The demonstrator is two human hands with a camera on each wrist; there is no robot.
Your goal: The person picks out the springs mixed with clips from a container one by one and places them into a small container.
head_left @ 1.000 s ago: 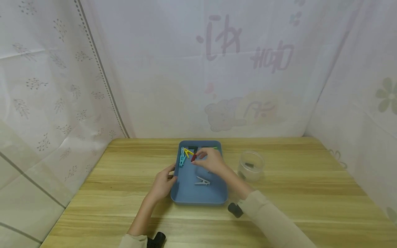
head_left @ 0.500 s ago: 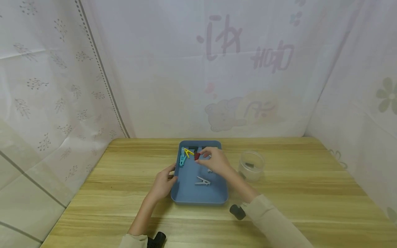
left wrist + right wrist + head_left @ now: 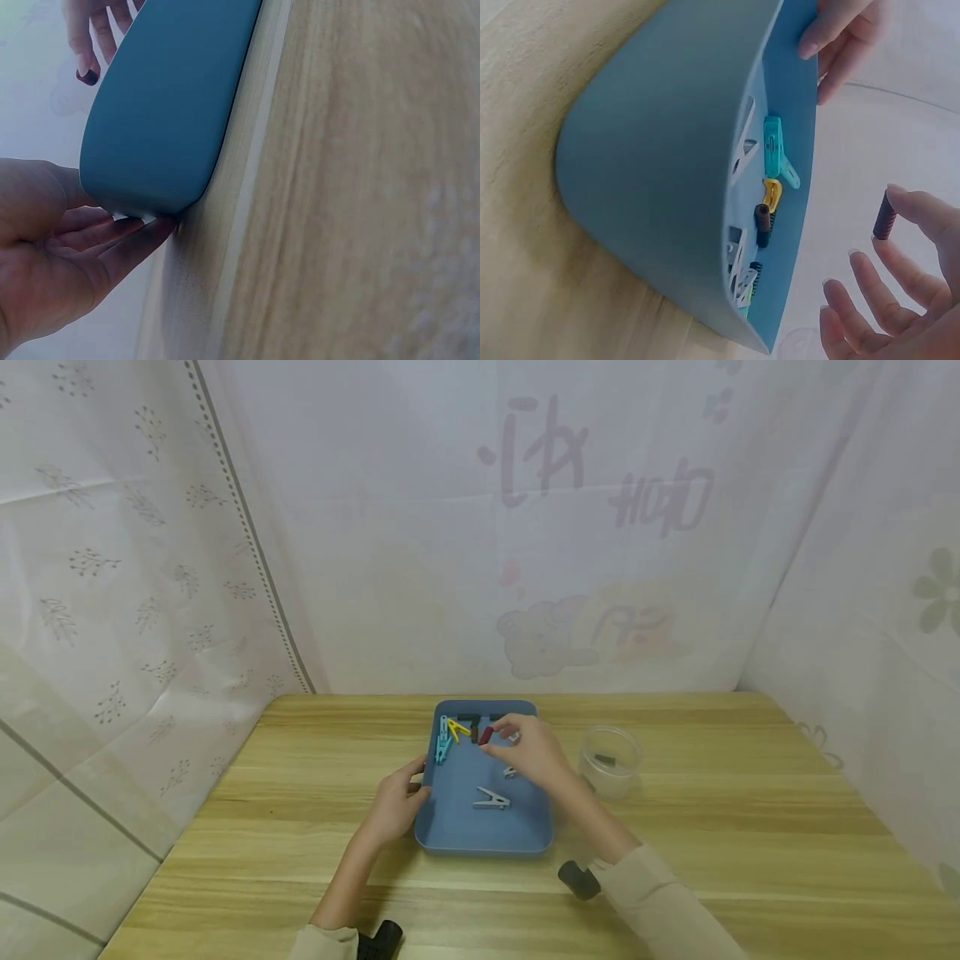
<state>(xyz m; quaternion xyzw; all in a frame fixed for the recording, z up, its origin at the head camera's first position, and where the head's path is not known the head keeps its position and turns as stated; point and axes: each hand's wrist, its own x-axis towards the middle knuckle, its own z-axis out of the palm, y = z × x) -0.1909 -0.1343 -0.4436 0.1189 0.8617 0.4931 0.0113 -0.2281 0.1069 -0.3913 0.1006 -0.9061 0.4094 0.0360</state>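
Apparently, the step is picking out: the right hand (image 3: 531, 753) pinches the red piece (image 3: 486, 736) above the tray (image 3: 457, 831), whose side the left hand (image 3: 393, 806) grips (likely to steady it). Next probably calls for keeping that pinch, perhaps toward the jar (image 3: 622, 781).

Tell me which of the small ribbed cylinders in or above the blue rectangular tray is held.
The dark red ribbed cylinder: the right hand pinches it between thumb and forefinger. The brown cylinder and near-black ones lie inside the blue tray.
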